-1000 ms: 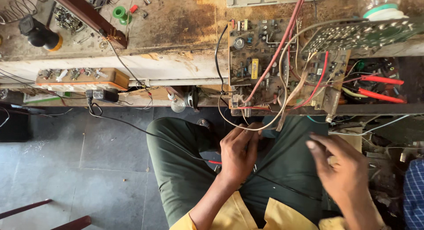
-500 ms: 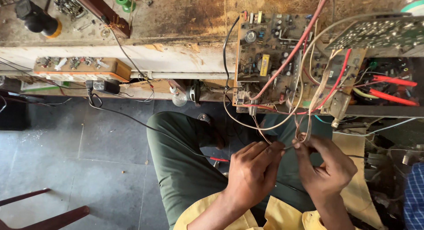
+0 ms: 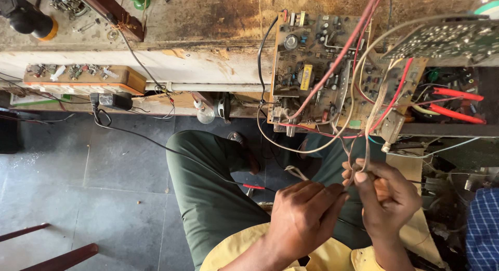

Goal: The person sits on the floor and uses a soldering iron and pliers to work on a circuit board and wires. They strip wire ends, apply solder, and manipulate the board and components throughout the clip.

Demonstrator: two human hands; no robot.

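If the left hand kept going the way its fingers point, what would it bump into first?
The left hand points up and right, so it would likely meet the thin pale wires pinched by the right hand, then that hand's fingers; depth is uncertain.

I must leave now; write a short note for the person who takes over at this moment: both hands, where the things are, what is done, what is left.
Left hand: over the lap, fingertips touching the thin pale wires beside the right hand.
Right hand: fingers pinch the same wires where they hang down.
Circuit board: lies at the bench edge; the wires and a red cable run from it.
Red-handled pliers: right of the board, untouched.
Done: wires gathered in both hands.
Left: the wire ends appear loose, not joined to anything; whether they are stripped cannot be seen.
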